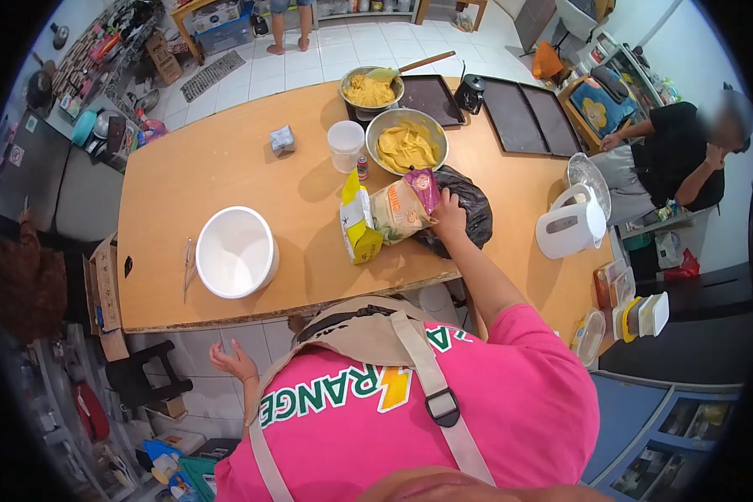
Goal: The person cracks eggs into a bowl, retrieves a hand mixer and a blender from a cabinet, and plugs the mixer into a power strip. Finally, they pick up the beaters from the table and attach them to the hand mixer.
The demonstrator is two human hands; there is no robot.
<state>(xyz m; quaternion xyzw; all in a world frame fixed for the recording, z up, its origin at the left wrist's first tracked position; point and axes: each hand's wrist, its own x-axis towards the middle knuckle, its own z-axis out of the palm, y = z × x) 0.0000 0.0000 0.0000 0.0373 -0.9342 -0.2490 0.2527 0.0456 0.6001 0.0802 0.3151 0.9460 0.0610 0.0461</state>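
Observation:
My right hand [448, 215] is closed on the top edge of a clear flour bag [397, 211] with a purple end. A yellow and white packet [359, 224] touches the bag on its left, and a black plastic bag [468, 209] lies under and beside my hand. My left hand [236, 362] hangs below the table's front edge, fingers apart and holding nothing. Behind the flour bag stands a metal bowl of yellow dough [407, 146]. An empty white bucket [237, 253] stands at the left front of the table.
On the wooden table [176, 184] are a second dough bowl [368, 89] with a spatula, a clear tub [345, 145], a small wrapped block [282, 140], dark trays [510, 117] and a white pitcher [571, 224]. A person [678, 159] sits at the right; another's legs show behind.

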